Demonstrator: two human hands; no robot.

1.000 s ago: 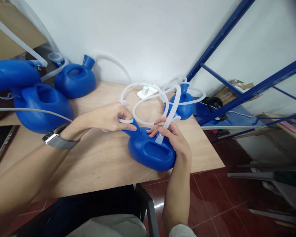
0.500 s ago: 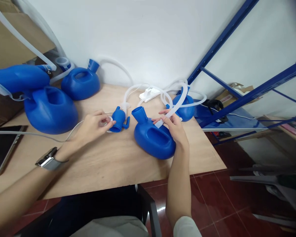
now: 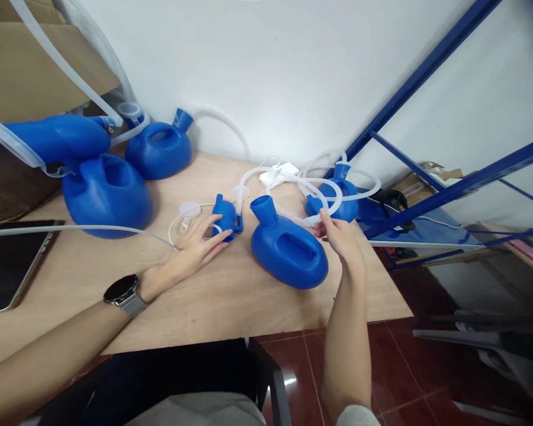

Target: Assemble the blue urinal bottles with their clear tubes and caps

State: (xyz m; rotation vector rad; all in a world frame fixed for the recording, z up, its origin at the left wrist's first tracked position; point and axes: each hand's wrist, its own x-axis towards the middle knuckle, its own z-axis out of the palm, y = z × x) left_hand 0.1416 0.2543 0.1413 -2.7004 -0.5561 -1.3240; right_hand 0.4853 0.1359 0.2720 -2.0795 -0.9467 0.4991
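Note:
My left hand [image 3: 202,239] lies with fingers stretched and apart at the rim of a small blue urinal head [image 3: 224,216], its fingertips touching the white-edged mouth. A translucent round cap [image 3: 189,209] lies just behind this hand. Between my hands a blue urinal bottle [image 3: 288,251] rests on the table, its handle loop facing me and its mouth tilted up to the left. My right hand [image 3: 340,234] pinches the end of a translucent hose [image 3: 313,220] beside that bottle. The hose loops away toward the wall.
More blue urinal bottles stand at left [image 3: 104,201], back left [image 3: 157,151] and back right [image 3: 344,204]. A white power strip [image 3: 279,174] lies near the wall. On the left are a tablet [image 3: 13,266] and a cardboard box [image 3: 48,65]. A blue shelf frame [image 3: 408,94] rises at right.
My right hand has moved right with the hose end, off the bottle's top to its side. The left hand's fingers have gone from a pinch at the urinal head's rim to spread.

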